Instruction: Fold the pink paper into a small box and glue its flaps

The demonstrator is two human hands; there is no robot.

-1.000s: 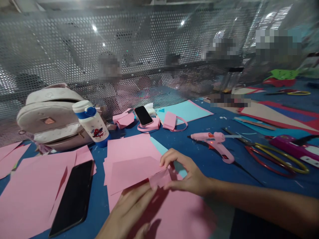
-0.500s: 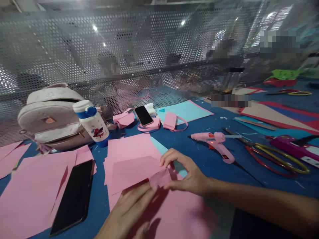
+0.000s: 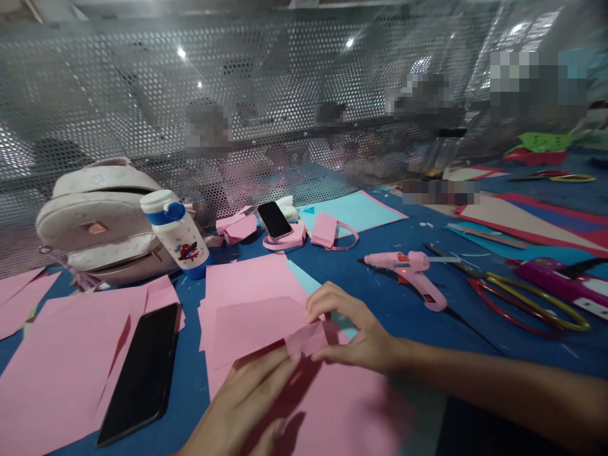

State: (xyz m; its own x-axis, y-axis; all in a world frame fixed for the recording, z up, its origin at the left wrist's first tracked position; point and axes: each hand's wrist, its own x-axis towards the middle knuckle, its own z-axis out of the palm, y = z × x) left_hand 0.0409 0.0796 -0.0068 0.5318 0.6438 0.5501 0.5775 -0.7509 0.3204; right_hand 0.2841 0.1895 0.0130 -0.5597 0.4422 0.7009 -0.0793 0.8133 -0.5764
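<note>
My right hand (image 3: 358, 335) pinches the right end of a small folded pink paper flap (image 3: 306, 340), index finger above and thumb below. The flap stands up from a pink paper sheet (image 3: 259, 318). Reaching in from the lower left, my left hand (image 3: 251, 392) has its fingers stretched along the flap's left end, fingertips touching it. Its thumb is apart, lower down, and holds nothing visible. More pink sheets (image 3: 247, 272) are stacked beneath, with a light blue sheet (image 3: 304, 277) showing at their right edge.
A pink glue gun (image 3: 403, 266) and red-and-yellow scissors (image 3: 522, 304) lie right. Left are a black phone (image 3: 140, 373), bottle (image 3: 178, 237) and backpack (image 3: 102, 221). Small pink paper bags (image 3: 325, 231) and a second phone (image 3: 274, 220) sit behind, before a perforated metal screen (image 3: 285, 82).
Almost nothing differs. Both hands keep their places on the pink paper flap, and the view has shifted very slightly.
</note>
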